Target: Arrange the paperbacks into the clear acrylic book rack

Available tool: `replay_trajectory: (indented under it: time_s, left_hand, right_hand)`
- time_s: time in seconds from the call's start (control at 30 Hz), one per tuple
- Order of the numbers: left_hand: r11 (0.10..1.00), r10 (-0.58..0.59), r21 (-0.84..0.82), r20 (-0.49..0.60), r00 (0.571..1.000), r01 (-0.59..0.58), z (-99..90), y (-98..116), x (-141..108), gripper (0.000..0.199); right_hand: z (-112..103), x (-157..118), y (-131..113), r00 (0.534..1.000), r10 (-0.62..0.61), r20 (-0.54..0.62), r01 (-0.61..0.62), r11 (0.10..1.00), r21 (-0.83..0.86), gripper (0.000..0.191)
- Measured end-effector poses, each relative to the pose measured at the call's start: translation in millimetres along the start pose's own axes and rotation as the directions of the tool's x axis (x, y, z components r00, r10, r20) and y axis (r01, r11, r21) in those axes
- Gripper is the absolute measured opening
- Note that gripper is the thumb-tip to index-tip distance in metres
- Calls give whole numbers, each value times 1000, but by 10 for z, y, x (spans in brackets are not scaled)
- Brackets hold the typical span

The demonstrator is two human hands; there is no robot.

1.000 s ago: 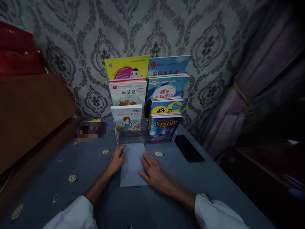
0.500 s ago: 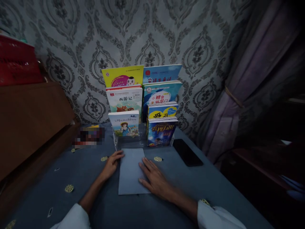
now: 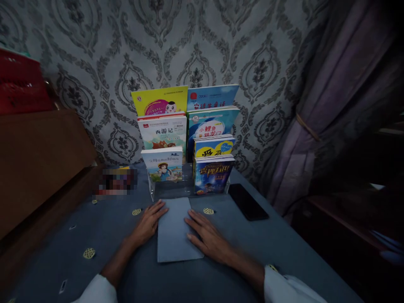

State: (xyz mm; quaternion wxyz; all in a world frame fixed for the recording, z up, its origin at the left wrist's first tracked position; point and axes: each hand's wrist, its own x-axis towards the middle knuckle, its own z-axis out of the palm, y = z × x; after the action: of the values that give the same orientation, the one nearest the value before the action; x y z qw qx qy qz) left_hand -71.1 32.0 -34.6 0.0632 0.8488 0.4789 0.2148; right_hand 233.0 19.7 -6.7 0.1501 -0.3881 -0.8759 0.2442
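A plain light blue booklet or folded sheet (image 3: 176, 235) lies flat on the blue tablecloth (image 3: 151, 277). My left hand (image 3: 148, 223) rests with its fingertips on the upper left edge, fingers stretched out. Across from it my right hand (image 3: 208, 237) lies on the right edge, its fingers spread. Just behind, a clear acrylic stand (image 3: 186, 191) holds upright books in two columns. At its front are a pale book with a girl in a hat (image 3: 164, 167) and a dark blue book (image 3: 211, 179).
A black phone (image 3: 248, 202) lies right of the stand. To the left are a blurred-out item (image 3: 115, 182), a brown wooden panel (image 3: 41, 155) and a red bag or box (image 3: 23, 84). A tied curtain (image 3: 293, 160) hangs at the right, beside the patterned wall.
My left hand has moved slightly, its fingers now reaching further over the sheet's edge. The sheet's near edge sits a little lower in view. The camera view has shifted slightly.
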Motion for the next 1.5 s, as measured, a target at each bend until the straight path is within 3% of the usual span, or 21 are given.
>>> replay_trajectory:
  time_s: [0.23, 0.4, 0.6, 0.8, 1.17, 1.37, 1.5]
  left_hand:
    - [998, 12, 66, 118, 993, -20, -77, 113, -13, 62]
    - [1000, 16, -13, 137, 990, -14, -64, 155, 3, 61]
    - [964, 41, -263, 44, 998, -28, -122, 192, 53, 46]
    - [881, 29, -470, -57, 998, -53, -201, 273, 116, 36]
    - [897, 6, -437, -144, 990, -69, -207, 448, 125, 33]
    - [888, -72, -457, -44, 996, 44, -218, 455, 147, 37]
    - [885, -74, -465, -67, 995, 35, -221, 425, 142, 38]
  right_hand:
    - [-4, 13, 15, 1000, -16, 7, 16, 1000, -11, 64]
    - [15, 6, 30, 1000, -26, -1, 26, 999, 32, 63]
    - [111, 0, 220, 980, -127, -156, 153, 975, 162, 44]
    - [151, 53, 331, 943, -178, -281, 250, 937, 244, 54]
    - [79, 14, 194, 958, -115, -262, 191, 938, 289, 47]
    - [-6, 11, 104, 960, -148, -236, 214, 935, 284, 41]
    - [-27, 11, 81, 962, -138, -235, 203, 937, 285, 40]
